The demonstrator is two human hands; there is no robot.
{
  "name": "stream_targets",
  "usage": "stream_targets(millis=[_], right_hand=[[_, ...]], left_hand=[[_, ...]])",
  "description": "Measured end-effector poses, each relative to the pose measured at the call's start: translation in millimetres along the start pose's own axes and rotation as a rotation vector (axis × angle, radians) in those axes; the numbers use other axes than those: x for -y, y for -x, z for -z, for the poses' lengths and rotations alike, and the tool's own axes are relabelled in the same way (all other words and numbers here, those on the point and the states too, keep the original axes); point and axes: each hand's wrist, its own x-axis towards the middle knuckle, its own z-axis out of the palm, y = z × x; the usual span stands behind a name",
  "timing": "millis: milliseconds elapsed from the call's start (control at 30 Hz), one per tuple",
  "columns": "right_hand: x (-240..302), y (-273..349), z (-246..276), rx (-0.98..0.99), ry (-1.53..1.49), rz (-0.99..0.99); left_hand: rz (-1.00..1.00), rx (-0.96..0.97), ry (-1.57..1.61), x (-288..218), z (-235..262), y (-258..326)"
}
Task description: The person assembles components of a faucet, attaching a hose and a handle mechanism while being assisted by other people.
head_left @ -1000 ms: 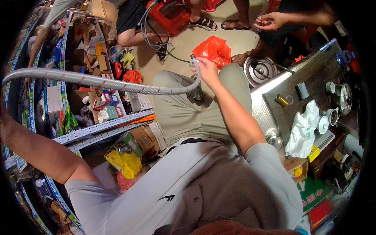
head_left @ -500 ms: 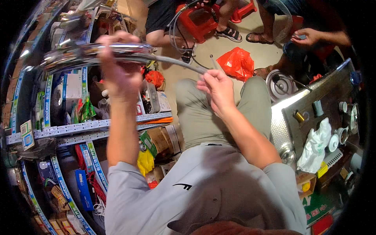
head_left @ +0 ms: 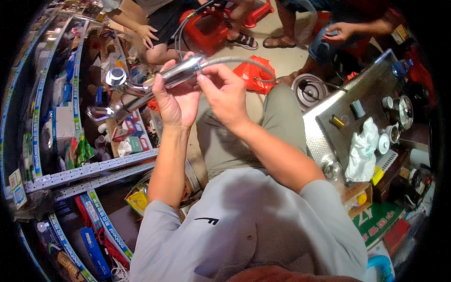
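A chrome faucet [head_left: 182, 75] lies tilted across my left hand [head_left: 177, 105], its thick body up to the right and its spout and handle end down to the left. My left fingers and thumb wrap the body from beneath. At the base end, where a grey flexible hose [head_left: 244, 60] comes out, my right hand [head_left: 224, 94] closes its thumb and forefinger in a pinch. Whether it grips the base rim or the hose there is partly hidden by the fingers. The hose arcs away to the right above a red plastic bag [head_left: 256, 75] on the floor.
Loaded shelves [head_left: 56, 117] line the left side. On the right, a metal-edged worktable [head_left: 324, 136] bears a brass fitting [head_left: 337, 121], a white plastic bag [head_left: 362, 155] and several small parts. Other people sit opposite; one holds a cable, and red stools [head_left: 204, 35] stand there.
The faucet has turned from nearly level to sloping down leftward, closer to me. My right hand has moved from along the hose to the faucet's base. Another person's hand appears at upper left.
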Motion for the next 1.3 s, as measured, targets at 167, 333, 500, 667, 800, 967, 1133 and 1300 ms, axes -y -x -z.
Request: stream_targets(millis=[167, 333, 500, 667, 800, 967, 1133, 1300], right_hand=[[7, -7, 25, 0.015, 0.182, 0.168], [21, -13, 41, 0.114, 0.518, 0.461], [22, -20, 56, 0.218, 0.66, 0.527], [11, -25, 54, 0.266, 0.27, 0.161], [16, -36, 55, 0.292, 0.507, 0.249], [22, -50, 52, 0.28, 0.551, 0.285], [14, -44, 36, 0.322, 0.6, 0.364], [18, -47, 36, 0.327, 0.709, 0.464]], left_hand=[[0.119, -0.005, 0.14, 26, 10, 9], [0.33, -0.07, 0.449, 41, 8, 8], [0.372, -0.046, 0.54, 59, 3, 17], [0.393, -0.073, 0.597, 74, 16, 15], [0.404, -0.061, 0.663, 72, 11, 15], [0.38, 0.196, -0.246, 17, -7, 36], [-0.235, 0.143, -1.073, 37, 3, -10], [-0.053, 0.067, -0.499, 80, 29, -30]])
